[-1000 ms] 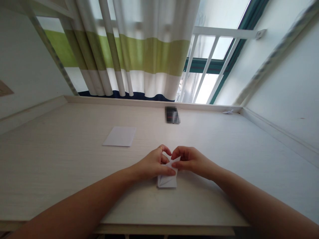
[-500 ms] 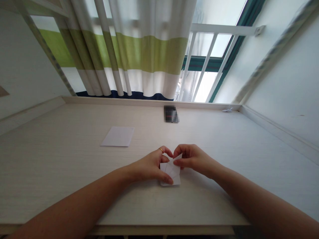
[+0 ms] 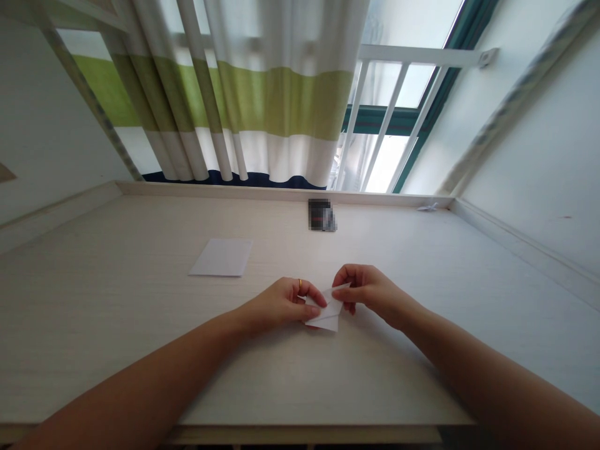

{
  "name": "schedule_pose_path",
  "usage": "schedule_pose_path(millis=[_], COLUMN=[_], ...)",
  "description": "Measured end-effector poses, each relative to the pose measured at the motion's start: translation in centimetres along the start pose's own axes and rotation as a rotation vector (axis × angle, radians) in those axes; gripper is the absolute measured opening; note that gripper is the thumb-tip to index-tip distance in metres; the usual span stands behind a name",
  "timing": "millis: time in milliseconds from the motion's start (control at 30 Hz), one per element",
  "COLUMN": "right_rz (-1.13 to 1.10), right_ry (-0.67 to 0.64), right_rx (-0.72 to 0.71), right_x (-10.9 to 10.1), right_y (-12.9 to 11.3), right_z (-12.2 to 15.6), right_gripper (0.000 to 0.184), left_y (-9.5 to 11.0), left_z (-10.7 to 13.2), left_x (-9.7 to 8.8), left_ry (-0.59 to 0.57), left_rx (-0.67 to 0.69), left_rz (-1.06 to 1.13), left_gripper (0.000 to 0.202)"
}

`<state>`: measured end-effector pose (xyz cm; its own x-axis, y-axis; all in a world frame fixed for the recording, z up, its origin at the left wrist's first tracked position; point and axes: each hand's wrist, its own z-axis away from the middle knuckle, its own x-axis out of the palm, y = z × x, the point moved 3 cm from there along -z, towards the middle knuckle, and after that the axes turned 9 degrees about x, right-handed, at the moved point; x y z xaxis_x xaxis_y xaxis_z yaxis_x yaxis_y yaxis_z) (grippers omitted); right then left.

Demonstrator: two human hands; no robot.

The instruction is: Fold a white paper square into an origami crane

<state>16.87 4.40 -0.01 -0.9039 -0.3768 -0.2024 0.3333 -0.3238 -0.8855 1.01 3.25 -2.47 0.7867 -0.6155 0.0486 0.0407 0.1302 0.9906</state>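
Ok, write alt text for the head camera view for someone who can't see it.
A person's left hand and right hand hold a small folded white paper over a pale tabletop. A flat white sheet lies farther back to the left, and a dark, pixelated object sits near the back edge, before a green-and-white striped curtain.

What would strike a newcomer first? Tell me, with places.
Likely the green-banded curtain, hanging beyond the far edge of the table, left of the white railing. Then the left hand and right hand, both holding a folded white paper at the table's nearer half. A dark, blurred item stands out near the far edge.
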Motion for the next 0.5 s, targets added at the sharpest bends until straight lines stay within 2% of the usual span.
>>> schedule_pose_path(millis=[267, 500], right_rz=[-0.034, 0.003], right_ry=[-0.019, -0.022], right_rx=[-0.021, -0.073], right_x=[-0.23, -0.40], right_y=[-0.16, -0.33], right_z=[0.24, 0.32], right_gripper=[0.014, 0.017], left_y=[-0.11, 0.45], left_z=[0.07, 0.39], left_x=[-0.08, 0.15], left_ry=[-0.035, -0.043], left_rx=[0.041, 0.000], left_rz=[0.172, 0.288], left_gripper=[0.022, 0.025])
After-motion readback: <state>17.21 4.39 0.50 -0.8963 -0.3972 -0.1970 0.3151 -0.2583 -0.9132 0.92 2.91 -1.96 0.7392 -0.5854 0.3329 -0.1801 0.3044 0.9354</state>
